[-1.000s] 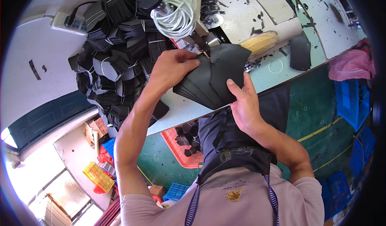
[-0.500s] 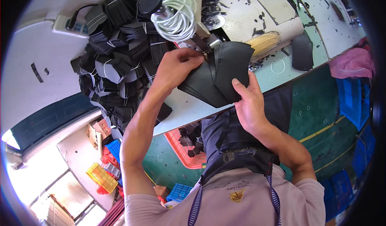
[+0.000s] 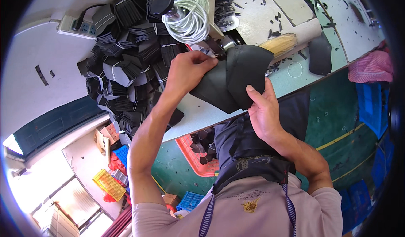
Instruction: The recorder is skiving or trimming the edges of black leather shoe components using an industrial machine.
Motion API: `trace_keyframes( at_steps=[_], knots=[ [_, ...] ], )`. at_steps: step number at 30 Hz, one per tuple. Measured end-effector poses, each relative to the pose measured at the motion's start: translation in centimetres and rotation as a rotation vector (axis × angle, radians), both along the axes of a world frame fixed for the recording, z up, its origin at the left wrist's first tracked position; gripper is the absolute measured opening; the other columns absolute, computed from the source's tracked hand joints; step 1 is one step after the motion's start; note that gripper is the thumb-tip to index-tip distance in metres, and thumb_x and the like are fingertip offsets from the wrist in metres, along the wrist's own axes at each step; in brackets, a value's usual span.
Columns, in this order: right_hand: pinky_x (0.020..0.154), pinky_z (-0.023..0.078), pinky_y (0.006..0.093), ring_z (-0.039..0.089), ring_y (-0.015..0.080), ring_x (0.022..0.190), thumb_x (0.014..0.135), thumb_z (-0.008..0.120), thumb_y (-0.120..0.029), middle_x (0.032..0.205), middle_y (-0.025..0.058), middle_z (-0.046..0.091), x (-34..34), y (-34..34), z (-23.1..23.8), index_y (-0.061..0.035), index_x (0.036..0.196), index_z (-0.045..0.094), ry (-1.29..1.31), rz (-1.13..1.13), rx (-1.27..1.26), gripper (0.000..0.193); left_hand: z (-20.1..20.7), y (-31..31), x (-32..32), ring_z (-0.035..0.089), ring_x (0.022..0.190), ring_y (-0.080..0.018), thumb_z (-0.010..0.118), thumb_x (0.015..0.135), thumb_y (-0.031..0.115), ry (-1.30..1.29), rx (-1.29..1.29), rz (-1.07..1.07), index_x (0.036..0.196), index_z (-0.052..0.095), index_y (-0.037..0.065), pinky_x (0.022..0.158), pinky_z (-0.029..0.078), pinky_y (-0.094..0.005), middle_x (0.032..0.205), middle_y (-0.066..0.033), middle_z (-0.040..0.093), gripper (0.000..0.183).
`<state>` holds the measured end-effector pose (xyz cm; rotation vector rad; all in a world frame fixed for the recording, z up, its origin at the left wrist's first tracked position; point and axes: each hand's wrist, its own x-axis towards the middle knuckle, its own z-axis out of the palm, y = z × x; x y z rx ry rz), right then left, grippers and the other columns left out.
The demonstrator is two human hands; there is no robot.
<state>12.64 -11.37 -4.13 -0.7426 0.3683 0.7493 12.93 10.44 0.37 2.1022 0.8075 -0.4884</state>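
Two groups of flat black cut pieces overlap in front of a machine on the bench. My right hand [image 3: 265, 112] grips the right-hand black piece [image 3: 249, 70] by its lower right edge, thumb on top and fingers beneath. My left hand [image 3: 190, 72] is closed in a pinch at the upper left edge of the other black pieces [image 3: 214, 89], close to the machine's working head [image 3: 216, 47]. What lies between the left fingertips is too small to make out. The lower pieces are partly covered by the right-hand one.
Tied bundles of black pieces [image 3: 126, 64] are heaped on the left. A coiled pale cable [image 3: 187, 17] hangs by the machine. Black scraps lie on the machine's cream top [image 3: 249, 13]. A single black piece [image 3: 320, 55] rests at right; a red basket [image 3: 198, 161] stands below the bench.
The view has shifted slightly. The right-hand black piece now overlaps the others in a cleaner, more separate outline. Both hands keep nearly the same places.
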Motion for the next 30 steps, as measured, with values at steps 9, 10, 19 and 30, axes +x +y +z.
trace_keyframes(
  at_steps=[9, 10, 19, 30],
  knots=[
    [0.095, 0.050, 0.0283, 0.060, 0.0154, 0.116, 0.097, 0.058, -0.003, 0.130, 0.0086, 0.058, 0.1, -0.7, -0.1, -0.0037, 0.143, 0.039, -0.005, 0.014, 0.031, 0.049, -0.2, -0.1, -0.7, 0.065, 0.077, -0.0104, 0.073, 0.089, 0.023, -0.101, -0.044, 0.034, 0.108, 0.074, -0.001, 0.071, 0.050, -0.0258, 0.090, -0.0051, 0.073, 0.031],
    [0.095, 0.050, 0.0283, 0.060, 0.0154, 0.116, 0.097, 0.058, -0.003, 0.130, 0.0086, 0.058, 0.1, -0.7, 0.2, -0.0037, 0.143, 0.039, -0.004, 0.017, 0.034, 0.049, 0.3, -0.5, 0.0, 0.065, 0.080, -0.0116, 0.072, 0.089, 0.021, -0.017, 0.066, -0.040, 0.112, 0.072, -0.002, 0.074, 0.051, -0.0264, 0.095, -0.0063, 0.073, 0.032],
    [0.109, 0.043, 0.0406, 0.055, 0.0225, 0.126, 0.098, 0.053, -0.003, 0.138, 0.0106, 0.054, 0.2, -1.0, 0.3, -0.0040, 0.147, 0.035, -0.013, 0.031, 0.093, 0.052, -1.1, 0.1, -1.0, 0.070, 0.079, -0.0179, 0.076, 0.083, 0.028, -0.116, -0.048, 0.087, 0.105, 0.075, 0.002, 0.074, 0.052, -0.0296, 0.089, -0.0114, 0.074, 0.034],
    [0.110, 0.042, 0.0406, 0.054, 0.0226, 0.128, 0.099, 0.051, -0.003, 0.139, 0.0107, 0.053, 0.4, -1.3, 0.1, -0.0043, 0.148, 0.036, -0.032, 0.052, 0.106, 0.051, -1.1, -0.3, -0.9, 0.065, 0.075, -0.0101, 0.076, 0.084, 0.020, -0.116, -0.025, 0.095, 0.109, 0.072, 0.001, 0.069, 0.051, -0.0272, 0.086, -0.0053, 0.072, 0.032]
  ],
)
